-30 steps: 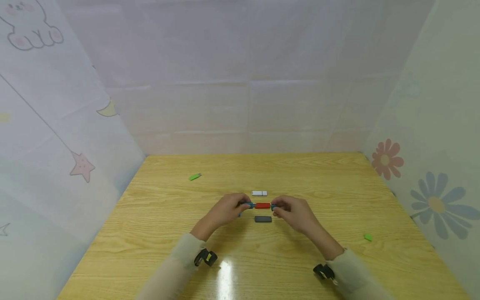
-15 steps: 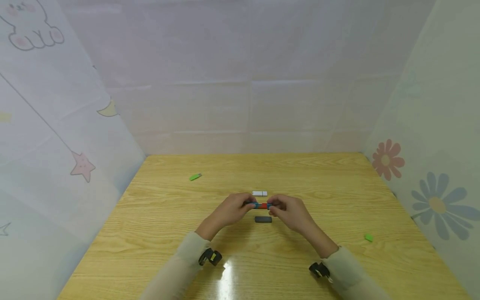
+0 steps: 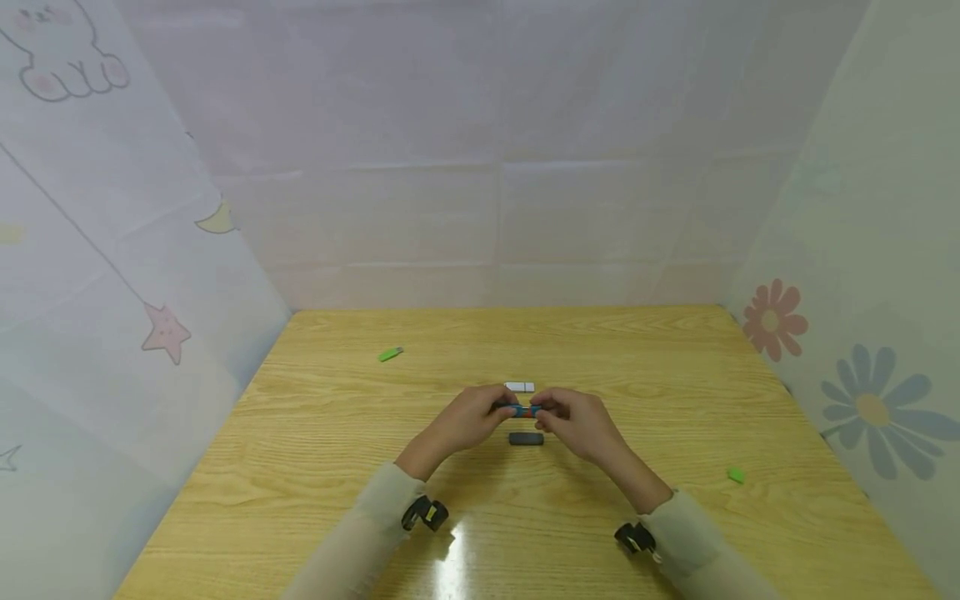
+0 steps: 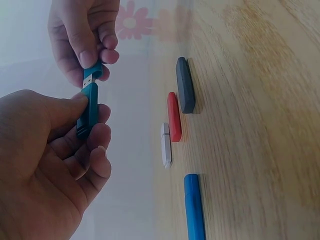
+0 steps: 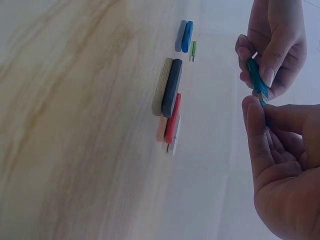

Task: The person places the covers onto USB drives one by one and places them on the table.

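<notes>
In the head view my left hand (image 3: 468, 419) and right hand (image 3: 583, 421) meet above the table's middle. My left hand pinches the teal body of a USB stick (image 4: 88, 111) between thumb and fingers, its metal plug (image 4: 88, 80) pointing at the other hand. The teal cap (image 4: 94, 70) is pinched by my right hand, right at the end of the plug, and part of the metal still shows between cap and body. Below the hands lie a red USB stick (image 4: 174, 117), a dark grey one (image 3: 527, 438) and a white one (image 3: 520, 387), side by side.
A blue USB stick (image 4: 194, 207) lies left of the row, hidden behind my left hand in the head view. Farther back left is a green USB stick (image 3: 391, 354) with its plug bare. A small green cap (image 3: 737, 475) lies at the right. Patterned sheets surround the wooden table (image 3: 337, 467).
My two hands have drawn together, bringing the teal cap close to the USB stick's plug. From the head, the red stick is now mostly covered by them. The sticks on the table stayed put.
</notes>
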